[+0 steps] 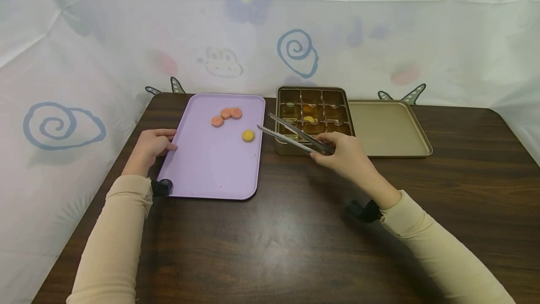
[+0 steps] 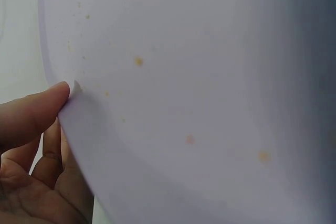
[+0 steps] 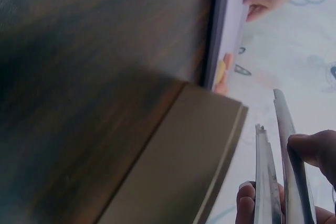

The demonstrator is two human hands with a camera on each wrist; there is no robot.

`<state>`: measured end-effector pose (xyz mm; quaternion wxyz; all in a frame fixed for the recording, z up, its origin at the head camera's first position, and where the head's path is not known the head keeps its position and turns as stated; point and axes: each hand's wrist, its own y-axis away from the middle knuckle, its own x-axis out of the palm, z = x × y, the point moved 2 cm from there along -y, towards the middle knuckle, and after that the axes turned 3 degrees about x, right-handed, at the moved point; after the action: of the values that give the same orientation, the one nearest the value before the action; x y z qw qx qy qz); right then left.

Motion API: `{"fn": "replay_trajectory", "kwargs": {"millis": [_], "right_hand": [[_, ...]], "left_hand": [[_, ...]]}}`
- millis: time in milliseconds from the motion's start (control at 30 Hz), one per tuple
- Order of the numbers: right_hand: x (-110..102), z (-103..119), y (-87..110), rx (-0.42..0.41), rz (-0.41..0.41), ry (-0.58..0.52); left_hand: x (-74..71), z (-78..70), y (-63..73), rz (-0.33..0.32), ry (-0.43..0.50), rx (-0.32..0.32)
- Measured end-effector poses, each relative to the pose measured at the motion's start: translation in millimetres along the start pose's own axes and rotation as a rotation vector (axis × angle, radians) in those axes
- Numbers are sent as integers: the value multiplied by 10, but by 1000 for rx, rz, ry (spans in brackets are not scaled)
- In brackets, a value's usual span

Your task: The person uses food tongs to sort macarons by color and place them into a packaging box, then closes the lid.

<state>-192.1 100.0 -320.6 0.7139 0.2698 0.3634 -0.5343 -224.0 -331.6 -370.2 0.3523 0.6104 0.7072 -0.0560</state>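
Note:
My left hand [image 1: 153, 148] pinches the left edge of a lilac tray [image 1: 211, 168], its thumb on the rim and the other fingers below. On the tray lie three pinkish-orange round cookies [image 1: 217, 121] close together and one yellow round cookie [image 1: 248, 135] nearer the right edge. Metal tongs [image 1: 295, 131] are held in my right hand [image 1: 348, 156], between thumb and fingers. Their tips stand apart with nothing between them, near the tray's right edge. Under the tongs is a gold tin [image 1: 278, 148] with square compartments; several hold small pieces, including a yellow one [image 1: 309, 119].
A flat gold lid [image 1: 388, 128] lies right of the tin. Everything sits on a dark wooden table [image 1: 270, 247]. A white patterned cloth [image 1: 253, 36] hangs behind and to the left. Small crumbs dot the tray.

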Motion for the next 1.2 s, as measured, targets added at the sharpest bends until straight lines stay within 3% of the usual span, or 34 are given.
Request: {"fn": "replay_trajectory", "kwargs": {"millis": [267, 633, 900, 1200], "right_hand": [[190, 100, -39, -22, 39, 5], [381, 266, -30, -102, 7, 79], [506, 338, -75, -80, 23, 119], [606, 349, -112, -91, -24, 168]], "left_hand": [[2, 0, 6, -3, 4, 7], [-5, -1, 13, 1, 3, 0], [-5, 5, 10, 6, 6, -2], [-13, 25, -33, 11, 2, 9]]}}
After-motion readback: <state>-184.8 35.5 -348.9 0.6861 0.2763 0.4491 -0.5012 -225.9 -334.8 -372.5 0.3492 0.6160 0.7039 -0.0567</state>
